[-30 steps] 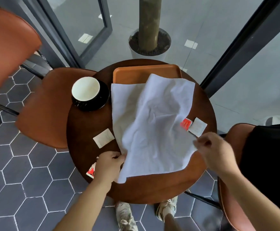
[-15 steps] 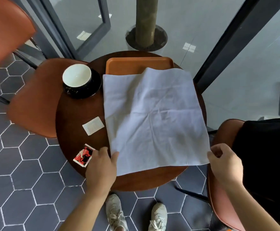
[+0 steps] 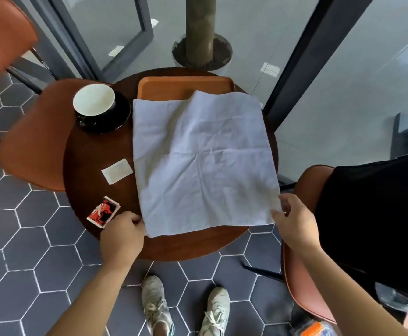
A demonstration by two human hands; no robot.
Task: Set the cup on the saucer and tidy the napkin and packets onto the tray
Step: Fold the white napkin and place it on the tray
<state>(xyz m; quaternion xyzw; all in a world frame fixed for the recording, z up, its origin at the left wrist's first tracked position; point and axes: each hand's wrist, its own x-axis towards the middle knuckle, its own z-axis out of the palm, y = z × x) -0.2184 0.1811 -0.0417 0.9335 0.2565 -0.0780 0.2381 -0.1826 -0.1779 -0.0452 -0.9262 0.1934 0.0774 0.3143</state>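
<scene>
Pinching napkin (image 3: 203,163) near corners: left hand (image 3: 122,235), right hand (image 3: 295,221) | overhangs table (image 3: 96,166) edge

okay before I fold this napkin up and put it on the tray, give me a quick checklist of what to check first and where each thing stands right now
1. Cup on saucer: ok, it sits on the black saucer.
2. Both near corners held: ok, left hand pinches the near left corner of the napkin, right hand the near right.
3. Napkin flat: ok, spread with only light creases.
4. Tray free: not ok, the napkin's far edge lies over it.
5. Packets clear of the fold: white packet and red packet ok, both left of the napkin.
6. Anything under the napkin: cannot tell.
</scene>
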